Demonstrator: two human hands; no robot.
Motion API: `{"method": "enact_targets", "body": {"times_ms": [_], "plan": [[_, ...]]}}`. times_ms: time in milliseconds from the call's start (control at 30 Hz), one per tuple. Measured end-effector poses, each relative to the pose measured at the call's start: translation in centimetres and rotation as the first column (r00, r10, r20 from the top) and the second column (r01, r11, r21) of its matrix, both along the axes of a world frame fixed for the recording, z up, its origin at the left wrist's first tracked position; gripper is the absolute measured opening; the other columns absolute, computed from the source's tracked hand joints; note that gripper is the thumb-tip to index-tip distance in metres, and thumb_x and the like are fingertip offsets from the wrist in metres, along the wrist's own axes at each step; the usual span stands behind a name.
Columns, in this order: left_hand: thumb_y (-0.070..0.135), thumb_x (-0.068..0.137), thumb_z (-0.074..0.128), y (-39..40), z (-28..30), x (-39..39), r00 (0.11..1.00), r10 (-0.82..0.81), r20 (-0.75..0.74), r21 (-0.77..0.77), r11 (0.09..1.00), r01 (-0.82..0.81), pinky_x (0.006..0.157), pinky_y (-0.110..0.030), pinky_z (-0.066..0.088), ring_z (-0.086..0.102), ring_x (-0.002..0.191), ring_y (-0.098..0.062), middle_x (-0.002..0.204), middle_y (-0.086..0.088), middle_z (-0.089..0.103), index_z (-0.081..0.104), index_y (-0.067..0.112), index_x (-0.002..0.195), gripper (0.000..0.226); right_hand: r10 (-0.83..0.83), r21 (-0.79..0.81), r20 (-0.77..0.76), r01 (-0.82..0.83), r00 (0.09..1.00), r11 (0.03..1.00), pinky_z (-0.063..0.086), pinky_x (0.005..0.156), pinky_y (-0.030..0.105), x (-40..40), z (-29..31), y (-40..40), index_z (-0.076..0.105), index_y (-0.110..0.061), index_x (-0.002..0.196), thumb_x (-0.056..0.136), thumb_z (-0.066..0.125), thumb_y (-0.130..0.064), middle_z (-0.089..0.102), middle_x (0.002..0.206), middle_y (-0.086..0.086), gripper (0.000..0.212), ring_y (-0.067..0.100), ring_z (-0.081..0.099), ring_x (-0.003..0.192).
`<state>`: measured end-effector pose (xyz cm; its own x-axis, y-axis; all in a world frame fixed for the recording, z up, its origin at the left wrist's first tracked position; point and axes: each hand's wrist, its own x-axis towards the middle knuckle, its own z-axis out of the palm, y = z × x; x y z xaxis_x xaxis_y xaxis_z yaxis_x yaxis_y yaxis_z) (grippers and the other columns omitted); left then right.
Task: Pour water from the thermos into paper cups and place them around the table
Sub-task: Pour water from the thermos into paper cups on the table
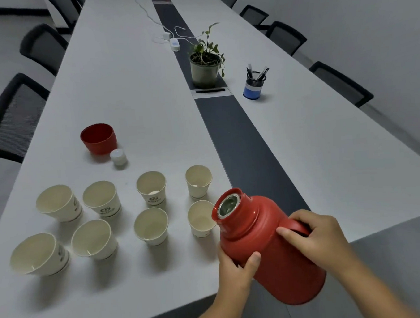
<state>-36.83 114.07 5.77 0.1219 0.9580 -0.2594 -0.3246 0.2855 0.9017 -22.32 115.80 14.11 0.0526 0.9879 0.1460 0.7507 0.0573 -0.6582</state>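
A red thermos [263, 244] is held tilted over the table's near edge, its open steel mouth [228, 206] pointing toward the nearest paper cup [200, 218]. My right hand [314, 238] is wrapped around its handle. My left hand [235, 270] supports its body from below. Several white paper cups stand upright in two rows on the white table [126, 90], from the far-left cup [39, 254] to the back-right cup [198, 180]. No stream of water shows. The red lid cup [99, 138] and white stopper [118, 157] sit behind the cups.
A dark strip [242, 144] runs down the table's middle, bearing a potted plant [205, 60] and a white power adapter with cables [174, 43]. A blue pen holder [255, 84] stands to its right. Black chairs [12, 119] line both long sides.
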Motion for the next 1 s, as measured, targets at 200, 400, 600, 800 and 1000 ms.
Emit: {"method": "enact_targets", "body": {"times_ms": [200,400,600,800,1000], "plan": [[0.042,0.055,0.068,-0.4,-1.3,1.0,0.997,0.067,0.047,-0.139,0.989,-0.06,0.066,-0.007,0.049,0.057,0.092,-0.008,0.11,-0.002,0.057,0.04,0.019,0.121,0.075,0.082,-0.102,0.103,-0.071,0.991,0.992,0.039,0.056,0.008,-0.2,0.5,1.9,0.059,-0.019,0.064,0.07,0.074,-0.023,0.055,0.053,-0.009,0.017,-0.002,0.055,0.065],[0.038,0.06,0.063,-0.3,-1.8,1.7,0.99,0.119,0.075,-0.204,0.974,-0.102,0.063,-0.007,0.049,0.058,0.092,-0.005,0.103,0.006,0.059,0.045,0.028,0.1,0.045,0.158,-0.179,0.172,-0.127,0.972,0.976,0.04,0.058,0.01,-0.4,1.0,3.2,0.055,-0.022,0.063,0.072,0.071,-0.027,0.052,0.052,-0.009,0.019,0.004,0.052,0.053],[0.051,0.054,0.068,-0.1,-2.1,2.2,0.974,0.156,0.163,-0.256,0.96,-0.111,0.081,-0.022,0.05,0.06,0.102,-0.011,0.109,0.001,0.063,0.048,0.026,0.107,0.061,0.23,-0.235,0.266,-0.168,0.936,0.957,0.039,0.062,0.01,-1.3,1.5,4.5,0.046,-0.027,0.057,0.076,0.067,-0.03,0.047,0.053,-0.012,0.029,0.004,0.046,0.051],[0.047,0.068,0.06,0.5,-1.9,2.7,0.953,0.18,0.242,-0.3,0.948,-0.103,0.081,-0.025,0.047,0.06,0.101,-0.014,0.109,0.002,0.064,0.049,0.028,0.105,0.042,0.298,-0.297,0.38,-0.189,0.876,0.936,0.027,0.049,0.015,-2.1,2.6,6.0,0.039,-0.027,0.056,0.08,0.062,-0.036,0.046,0.056,-0.011,0.033,0.005,0.044,0.053],[0.04,0.069,0.055,1.1,-1.4,2.9,0.921,0.215,0.326,-0.274,0.954,-0.125,0.099,-0.036,0.044,0.057,0.11,-0.018,0.116,-0.002,0.062,0.048,0.028,0.11,0.044,0.348,-0.341,0.419,-0.21,0.839,0.916,0.027,0.049,0.017,-2.7,3.2,7.3,0.038,-0.024,0.056,0.081,0.06,-0.037,0.044,0.056,-0.009,0.035,0.006,0.042,0.053]]}}
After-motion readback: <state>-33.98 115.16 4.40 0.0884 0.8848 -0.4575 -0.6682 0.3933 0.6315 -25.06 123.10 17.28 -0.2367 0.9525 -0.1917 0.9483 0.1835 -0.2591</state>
